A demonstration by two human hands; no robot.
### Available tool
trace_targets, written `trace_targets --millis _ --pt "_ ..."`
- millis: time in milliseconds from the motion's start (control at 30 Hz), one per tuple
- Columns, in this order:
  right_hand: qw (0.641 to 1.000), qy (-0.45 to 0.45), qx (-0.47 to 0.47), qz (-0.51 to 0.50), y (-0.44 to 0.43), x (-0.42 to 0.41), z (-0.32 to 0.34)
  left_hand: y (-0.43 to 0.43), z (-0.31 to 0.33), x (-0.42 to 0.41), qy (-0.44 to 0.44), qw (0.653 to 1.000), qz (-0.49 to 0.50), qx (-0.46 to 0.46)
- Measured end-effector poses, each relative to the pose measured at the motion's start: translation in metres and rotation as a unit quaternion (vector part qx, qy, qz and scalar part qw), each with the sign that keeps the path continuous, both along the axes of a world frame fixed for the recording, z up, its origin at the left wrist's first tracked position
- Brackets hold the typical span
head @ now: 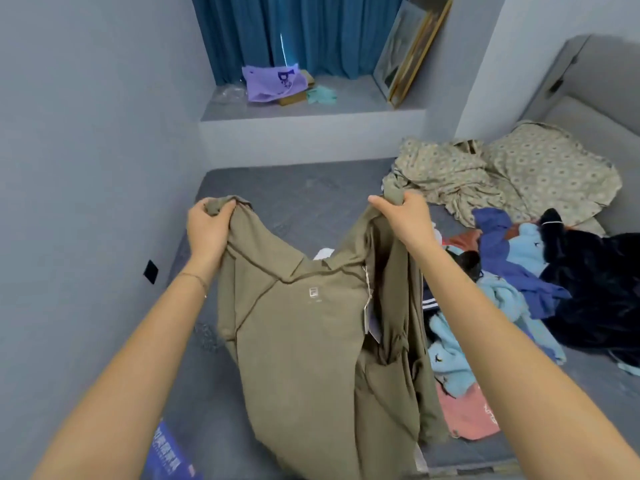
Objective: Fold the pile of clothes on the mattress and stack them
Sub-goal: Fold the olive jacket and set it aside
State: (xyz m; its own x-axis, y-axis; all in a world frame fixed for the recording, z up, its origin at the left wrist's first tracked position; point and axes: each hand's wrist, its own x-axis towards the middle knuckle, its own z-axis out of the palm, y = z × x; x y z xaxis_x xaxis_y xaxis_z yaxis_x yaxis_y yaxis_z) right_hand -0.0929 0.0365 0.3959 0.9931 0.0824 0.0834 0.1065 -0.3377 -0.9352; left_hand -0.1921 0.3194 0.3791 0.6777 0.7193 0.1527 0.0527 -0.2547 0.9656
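Observation:
An olive-green shirt with a small pale chest logo hangs in the air over the grey mattress. My left hand grips one upper corner of it and my right hand grips the other, arms stretched forward. A paper tag dangles near the shirt's middle. To the right lies the pile of clothes: light blue fleece, blue, black, orange and a pink piece at the front. The shirt hides part of the pile.
A crumpled patterned sheet lies at the mattress's far right. Behind is a raised ledge with a purple bag, teal curtains and leaning picture frames. Grey wall on the left. A blue packet sits at the lower left.

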Motion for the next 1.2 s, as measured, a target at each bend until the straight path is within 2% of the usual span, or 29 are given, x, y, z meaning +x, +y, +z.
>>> trace_targets --millis 100,400,633,767,867,1000,1100,1200 --pt "0.997 0.046 -0.056 -0.026 0.012 0.033 -0.064 0.034 -0.071 0.027 0.06 0.998 -0.012 -0.007" --pt "0.985 0.097 -0.073 -0.124 0.056 0.119 -0.176 0.106 -0.194 0.122 0.215 0.971 -0.096 -0.032" --pt "0.981 0.083 -0.094 -0.145 0.062 0.169 -0.249 0.119 -0.275 0.193 0.232 0.961 -0.133 -0.071" --pt "0.978 0.095 -0.123 -0.136 0.067 0.186 -0.3 0.118 -0.323 0.221 0.221 0.964 -0.119 -0.085" --pt "0.976 0.102 -0.141 -0.134 0.069 0.195 -0.342 0.116 -0.366 0.232 0.224 0.963 -0.109 -0.1" --pt "0.973 0.101 -0.144 -0.148 0.07 0.211 -0.38 0.119 -0.406 0.239 0.184 0.971 -0.068 -0.135" --pt "0.966 0.12 -0.177 -0.145 0.067 0.217 -0.4 0.126 -0.435 0.237 0.216 0.965 -0.073 -0.127" --pt "0.953 0.011 -0.28 -0.111 0.066 0.207 -0.411 0.127 -0.463 0.217 0.274 0.953 -0.105 -0.081"
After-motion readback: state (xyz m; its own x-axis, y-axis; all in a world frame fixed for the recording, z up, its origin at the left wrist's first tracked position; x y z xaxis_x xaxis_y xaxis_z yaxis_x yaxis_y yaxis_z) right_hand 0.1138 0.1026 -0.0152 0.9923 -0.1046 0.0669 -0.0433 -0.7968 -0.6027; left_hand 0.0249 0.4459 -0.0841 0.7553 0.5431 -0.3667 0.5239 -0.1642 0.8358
